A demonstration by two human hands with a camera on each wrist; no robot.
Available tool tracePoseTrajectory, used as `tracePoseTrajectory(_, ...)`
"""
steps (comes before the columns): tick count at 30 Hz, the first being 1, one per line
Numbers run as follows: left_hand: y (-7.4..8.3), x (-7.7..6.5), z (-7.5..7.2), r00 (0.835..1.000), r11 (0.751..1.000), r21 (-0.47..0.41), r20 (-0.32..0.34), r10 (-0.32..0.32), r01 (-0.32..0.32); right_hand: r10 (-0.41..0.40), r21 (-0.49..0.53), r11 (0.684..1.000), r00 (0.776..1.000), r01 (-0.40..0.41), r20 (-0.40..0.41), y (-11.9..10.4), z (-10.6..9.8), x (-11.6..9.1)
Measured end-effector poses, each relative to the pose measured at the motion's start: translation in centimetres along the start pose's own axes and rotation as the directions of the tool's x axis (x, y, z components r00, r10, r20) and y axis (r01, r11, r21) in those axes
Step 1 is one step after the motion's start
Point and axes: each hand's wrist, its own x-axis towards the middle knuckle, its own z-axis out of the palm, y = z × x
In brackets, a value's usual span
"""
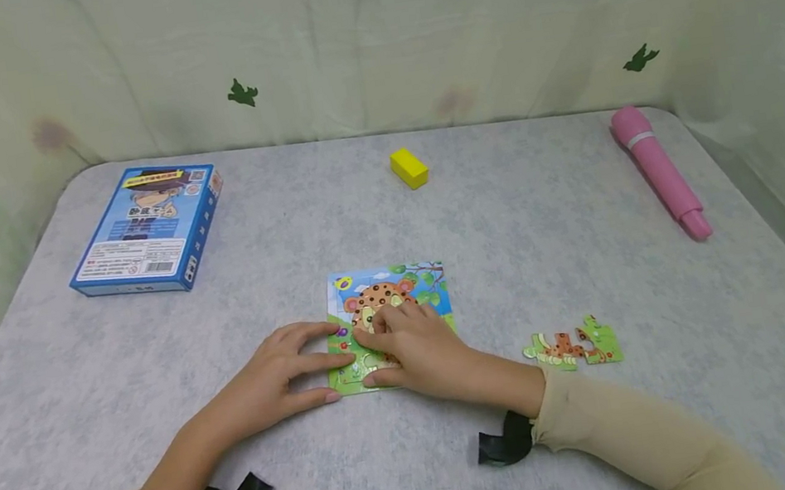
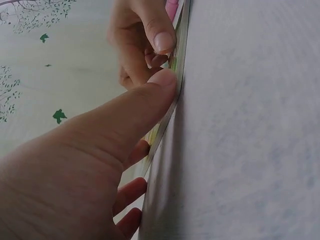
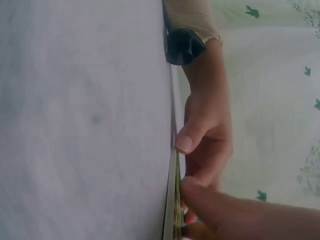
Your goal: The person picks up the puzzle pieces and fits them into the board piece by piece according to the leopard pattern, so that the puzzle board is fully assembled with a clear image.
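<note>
A square jigsaw puzzle point(image 1: 430, 273) with a spotted leopard picture lies flat in a thin tray on the table. At its left edge is my left hand point(image 1: 269, 384), fingers spread, fingertips resting on the border; the thumb touches the near corner. My right hand point(image 1: 426, 349) is over the puzzle's lower middle, with thumb and index finger bent about a small green puzzle piece point(image 1: 371, 362), low against the picture. The palm and fingers cover much of the lower right part. To the right lie a few loose puzzle pieces point(image 1: 602, 341), green with orange spots.
A blue printed box point(image 1: 142, 230) lies at the back left. Near the back middle sits a yellow block point(image 1: 409, 168), and a pink stick-shaped object point(image 1: 661, 172) lies at the far right. Pale curtains point(image 1: 349, 42) surround the grey table point(image 1: 271, 237).
</note>
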Motion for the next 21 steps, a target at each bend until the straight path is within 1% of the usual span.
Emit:
tracePoseTrajectory(2,0.0,0.0,0.0,1.0,1.0,0.0,0.002,-0.002,0.002,-0.013,0.051,0.999,0.999,0.012,0.03,0.4,-0.2,-0.1)
tracePoseTrajectory(4,-0.1,0.0,0.0,1.0,1.0,0.0,0.003,-0.006,0.006,-0.021,0.152,0.988,0.998,0.012,0.054,0.9,-0.4,-0.3)
tracePoseTrajectory(5,-0.1,0.0,0.0,1.0,1.0,0.0,0.003,-0.007,0.007,-0.021,0.214,0.977,0.998,0.008,0.059,1.2,-0.5,-0.4)
tracePoseTrajectory(7,-0.1,0.0,0.1,1.0,1.0,0.0,0.001,-0.006,0.006,-0.015,0.338,0.941,0.998,-0.006,0.06,1.7,-1.0,-0.8)
tracePoseTrajectory(9,-0.1,0.0,0.1,1.0,1.0,0.001,-0.002,-0.006,0.006,-0.002,0.449,0.893,0.999,-0.018,0.043,2.1,-1.5,-1.4)
tracePoseTrajectory(11,-0.1,0.0,0.1,1.0,1.0,0.001,-0.005,-0.009,0.009,0.019,0.514,0.858,1.0,-0.019,0.006,2.4,-2.0,-2.2)
tracePoseTrajectory(13,-0.1,0.0,0.1,1.0,1.0,0.002,-0.005,-0.014,0.014,0.04,0.548,0.836,0.998,-0.008,-0.046,2.9,-2.6,-3.2)
tracePoseTrajectory(14,-0.1,0.0,0.1,1.0,1.0,0.002,-0.005,-0.017,0.017,0.046,0.551,0.834,0.996,0.004,-0.077,3.1,-2.9,-3.8)
tracePoseTrajectory(18,0.0,0.0,0.0,1.0,1.0,0.001,-0.002,-0.021,0.021,0.075,0.528,0.848,0.981,0.032,-0.181,4.2,-4.2,-6.6)
tracePoseTrajectory(21,0.0,0.0,0.0,1.0,1.0,0.001,0.002,-0.024,0.024,0.12,0.488,0.873,0.967,0.006,-0.227,5.1,-5.0,-8.7)
